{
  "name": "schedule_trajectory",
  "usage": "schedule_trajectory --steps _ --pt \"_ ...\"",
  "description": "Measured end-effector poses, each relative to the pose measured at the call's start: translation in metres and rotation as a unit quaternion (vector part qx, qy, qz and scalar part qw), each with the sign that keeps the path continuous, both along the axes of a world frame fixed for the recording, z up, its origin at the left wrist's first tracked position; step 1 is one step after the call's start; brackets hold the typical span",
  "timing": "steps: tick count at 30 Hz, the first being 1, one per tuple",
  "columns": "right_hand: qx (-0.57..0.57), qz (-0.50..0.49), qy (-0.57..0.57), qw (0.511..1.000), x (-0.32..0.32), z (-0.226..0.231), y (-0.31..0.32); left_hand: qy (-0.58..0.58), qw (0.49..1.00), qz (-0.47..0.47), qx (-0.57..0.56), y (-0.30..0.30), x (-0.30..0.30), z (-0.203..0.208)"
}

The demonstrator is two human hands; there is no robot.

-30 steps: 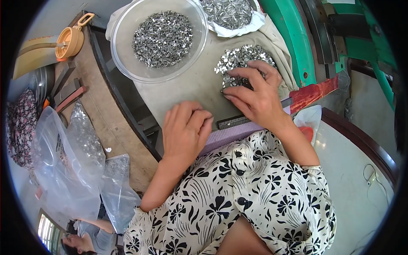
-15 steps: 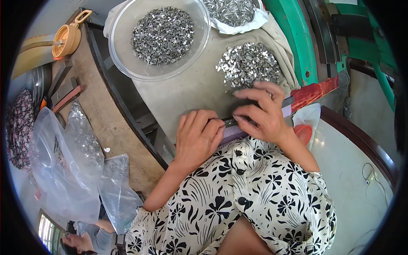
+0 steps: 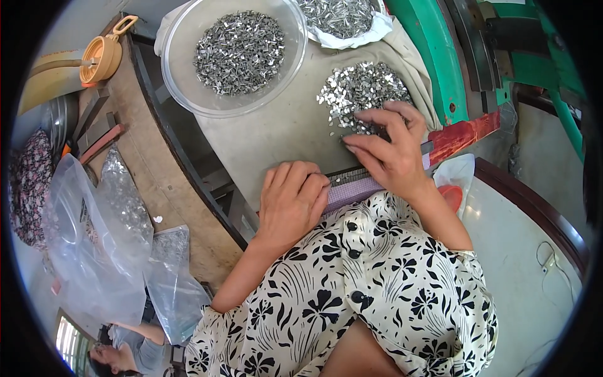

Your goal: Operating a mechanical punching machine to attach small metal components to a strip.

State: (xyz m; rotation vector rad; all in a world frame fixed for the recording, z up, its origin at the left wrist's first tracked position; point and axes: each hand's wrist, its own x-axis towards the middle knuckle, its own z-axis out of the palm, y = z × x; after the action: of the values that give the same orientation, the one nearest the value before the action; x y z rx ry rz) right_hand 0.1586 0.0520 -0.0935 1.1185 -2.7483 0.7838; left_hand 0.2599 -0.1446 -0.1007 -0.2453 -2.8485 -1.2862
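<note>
Curling its fingers at a narrow dark strip (image 3: 353,176) mid-frame, the left hand (image 3: 289,200) hides any pinch; the right hand (image 3: 402,156) spreads its fingers over small silvery metal pieces (image 3: 365,88).

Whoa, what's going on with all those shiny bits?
A person's right-hand grip is at the near edge of a heap of small, flat, silvery metal bits; whether it pinches one is hard to tell. The left-hand grip is at the visible left end of a narrow, dark, ridged strip. A round, clear plastic tub holds more silvery metal pieces.
</note>
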Motion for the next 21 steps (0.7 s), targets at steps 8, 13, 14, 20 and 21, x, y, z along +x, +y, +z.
schedule_trajectory --steps 8,13,14,20,21 --pt "0.028 0.043 -0.037 0.998 -0.006 0.004 -0.011 0.004 1.0 -0.005 0.01 0.004 -0.005 -0.002" --pt "0.021 0.003 -0.036 0.999 0.002 -0.002 -0.013 0.013 1.0 -0.017 0.01 0.01 -0.008 -0.006" --pt "0.019 -0.016 -0.029 0.999 0.003 -0.003 -0.013 0.018 1.0 -0.019 0.01 0.011 -0.008 -0.007" --pt "0.022 -0.042 -0.04 0.998 0.01 -0.001 -0.008 0.02 1.0 -0.017 0.018 0.01 -0.006 -0.008" --pt "0.022 -0.043 -0.04 0.998 0.01 -0.001 -0.007 0.017 0.999 -0.018 0.021 0.009 -0.006 -0.008"
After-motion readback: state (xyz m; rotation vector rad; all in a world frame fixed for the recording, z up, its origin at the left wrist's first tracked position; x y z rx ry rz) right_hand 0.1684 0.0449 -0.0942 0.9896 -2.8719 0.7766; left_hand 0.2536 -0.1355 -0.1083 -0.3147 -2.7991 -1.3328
